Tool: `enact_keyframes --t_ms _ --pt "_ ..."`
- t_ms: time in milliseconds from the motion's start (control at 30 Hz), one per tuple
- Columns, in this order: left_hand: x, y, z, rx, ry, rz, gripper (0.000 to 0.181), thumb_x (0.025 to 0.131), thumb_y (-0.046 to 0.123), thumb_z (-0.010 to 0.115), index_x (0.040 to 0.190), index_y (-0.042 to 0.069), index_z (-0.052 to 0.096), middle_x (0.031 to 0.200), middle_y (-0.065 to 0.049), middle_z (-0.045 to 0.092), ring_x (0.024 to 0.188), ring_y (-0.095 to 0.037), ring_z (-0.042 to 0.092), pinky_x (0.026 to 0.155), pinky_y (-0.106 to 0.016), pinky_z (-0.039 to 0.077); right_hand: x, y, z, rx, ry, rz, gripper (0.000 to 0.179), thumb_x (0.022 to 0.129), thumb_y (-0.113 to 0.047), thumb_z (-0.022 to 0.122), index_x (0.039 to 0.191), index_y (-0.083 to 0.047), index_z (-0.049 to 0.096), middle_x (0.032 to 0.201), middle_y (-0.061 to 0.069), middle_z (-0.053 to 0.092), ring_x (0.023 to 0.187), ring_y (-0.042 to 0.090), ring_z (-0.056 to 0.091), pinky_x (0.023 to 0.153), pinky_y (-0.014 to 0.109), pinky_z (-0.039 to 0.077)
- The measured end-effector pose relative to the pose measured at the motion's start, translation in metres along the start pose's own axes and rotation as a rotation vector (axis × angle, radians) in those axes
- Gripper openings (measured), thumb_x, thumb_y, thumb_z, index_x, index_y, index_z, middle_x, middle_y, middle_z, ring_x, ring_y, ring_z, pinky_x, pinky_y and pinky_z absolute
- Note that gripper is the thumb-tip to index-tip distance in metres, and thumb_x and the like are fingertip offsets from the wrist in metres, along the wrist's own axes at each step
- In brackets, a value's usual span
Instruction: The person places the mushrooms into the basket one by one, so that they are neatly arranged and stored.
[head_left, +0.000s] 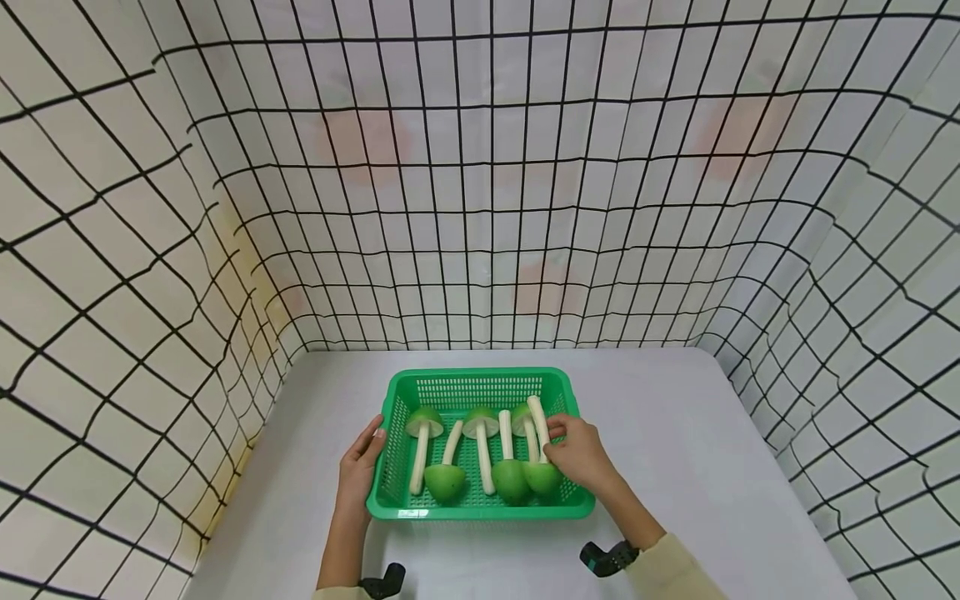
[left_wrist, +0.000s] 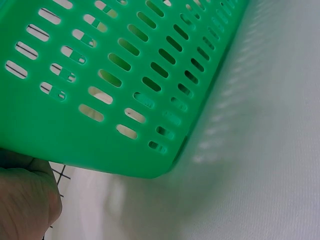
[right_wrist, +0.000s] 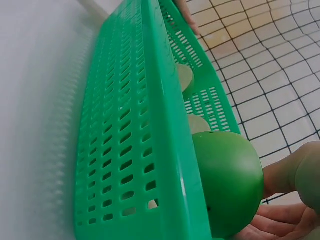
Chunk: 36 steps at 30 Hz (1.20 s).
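Observation:
A green plastic basket [head_left: 480, 513] with slotted walls holds several mushrooms with green caps and long pale stems. My left hand [head_left: 362, 467] grips the basket's left rim, thumb near the top edge; the left wrist view shows that hand [left_wrist: 27, 200] at the rim's corner. Over the basket's right end, my right hand [head_left: 581, 454] pinches the rightmost front mushroom [head_left: 543, 479] by its stem, cap towards me. In the right wrist view its round green cap [right_wrist: 227, 182] hides part of the fingers [right_wrist: 280, 220]. Beside it lies another mushroom [head_left: 510, 482], cap also at the front.
The basket stands on a white-covered table [head_left: 675, 467]. Black grid netting [head_left: 491, 208] rises at the back and both sides, with pale sheeting behind it. A black wrist device [head_left: 609, 558] sits on the right wrist, another [head_left: 384, 581] on the left.

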<state>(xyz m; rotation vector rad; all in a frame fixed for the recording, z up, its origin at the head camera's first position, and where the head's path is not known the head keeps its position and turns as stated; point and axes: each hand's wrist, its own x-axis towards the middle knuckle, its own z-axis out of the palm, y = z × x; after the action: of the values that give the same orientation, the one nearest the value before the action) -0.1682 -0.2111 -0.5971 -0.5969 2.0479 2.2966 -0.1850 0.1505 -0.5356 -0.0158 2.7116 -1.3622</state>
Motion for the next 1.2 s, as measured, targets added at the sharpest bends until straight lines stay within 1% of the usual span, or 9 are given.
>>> enact_keyframes --t_ms 167,400,533,633,700,867,933,1067,1200 --pt "-0.002 0.002 0.002 -0.004 0.017 -0.008 0.056 0.1 0.049 0.064 0.151 0.027 0.054 0.16 -0.001 0.044 0.141 -0.022 0.043 0.088 -0.018 0.048 0.001 -0.002 0.001 -0.02 -0.025 0.015 0.039 0.087 0.0 0.07 0.126 0.006 0.067 0.103 0.013 0.073 0.09 0.023 0.07 0.068 0.033 0.059" --pt "-0.001 0.002 0.0 -0.006 0.027 0.004 0.057 0.1 0.048 0.064 0.151 0.026 0.054 0.16 -0.003 0.045 0.14 -0.023 0.044 0.088 -0.018 0.048 0.006 -0.006 0.011 0.0 -0.078 0.066 0.042 0.087 0.001 0.073 0.128 0.007 0.065 0.105 0.013 0.073 0.092 0.022 0.069 0.07 0.033 0.059" --pt "-0.001 0.002 0.0 -0.002 0.03 0.016 0.058 0.099 0.049 0.065 0.151 0.025 0.055 0.162 -0.004 0.044 0.145 -0.025 0.041 0.095 -0.024 0.046 0.007 -0.005 0.02 0.021 -0.127 0.082 0.045 0.086 0.004 0.071 0.13 0.01 0.063 0.106 0.016 0.071 0.091 0.023 0.068 0.067 0.033 0.058" --pt "-0.002 0.002 0.001 0.01 0.018 0.017 0.059 0.099 0.051 0.064 0.151 0.026 0.054 0.163 -0.002 0.043 0.147 -0.025 0.04 0.101 -0.03 0.045 0.006 -0.003 0.025 0.011 -0.128 0.067 0.046 0.084 0.009 0.067 0.13 0.013 0.061 0.105 0.018 0.07 0.089 0.024 0.067 0.065 0.034 0.058" --pt "-0.003 0.002 0.001 0.013 0.014 0.013 0.059 0.099 0.052 0.064 0.151 0.027 0.054 0.163 -0.001 0.042 0.145 -0.025 0.041 0.1 -0.03 0.046 0.005 -0.002 0.028 0.0 -0.118 0.056 0.046 0.084 0.011 0.065 0.129 0.014 0.061 0.103 0.017 0.07 0.087 0.023 0.067 0.064 0.035 0.058" --pt "-0.001 0.003 0.001 0.001 0.01 0.0 0.06 0.097 0.053 0.065 0.151 0.028 0.054 0.161 0.0 0.044 0.139 -0.023 0.044 0.089 -0.021 0.049 0.006 0.0 0.029 -0.007 -0.112 0.041 0.043 0.085 0.011 0.063 0.128 0.013 0.063 0.1 0.017 0.07 0.083 0.022 0.068 0.063 0.035 0.059" --pt "0.0 0.003 0.0 0.0 0.008 0.0 0.06 0.097 0.054 0.066 0.151 0.028 0.054 0.161 0.0 0.044 0.139 -0.022 0.044 0.088 -0.019 0.049 0.006 0.0 0.029 -0.006 -0.113 0.043 0.044 0.085 0.01 0.063 0.128 0.013 0.062 0.102 0.018 0.071 0.083 0.022 0.069 0.063 0.035 0.059" --pt "-0.001 0.003 0.001 0.004 0.008 -0.001 0.059 0.098 0.053 0.064 0.151 0.029 0.053 0.161 -0.001 0.044 0.139 -0.021 0.044 0.088 -0.019 0.049 0.004 -0.004 0.023 -0.002 -0.127 0.061 0.049 0.085 0.009 0.061 0.134 0.014 0.057 0.115 0.026 0.07 0.093 0.03 0.072 0.068 0.037 0.061" --pt "-0.001 0.001 0.001 0.014 0.015 -0.003 0.058 0.1 0.051 0.063 0.152 0.028 0.052 0.159 -0.004 0.046 0.133 -0.019 0.047 0.088 -0.02 0.048 -0.001 -0.01 0.012 -0.011 -0.133 0.076 0.055 0.089 0.004 0.059 0.141 0.016 0.049 0.13 0.029 0.064 0.112 0.039 0.068 0.081 0.044 0.06"
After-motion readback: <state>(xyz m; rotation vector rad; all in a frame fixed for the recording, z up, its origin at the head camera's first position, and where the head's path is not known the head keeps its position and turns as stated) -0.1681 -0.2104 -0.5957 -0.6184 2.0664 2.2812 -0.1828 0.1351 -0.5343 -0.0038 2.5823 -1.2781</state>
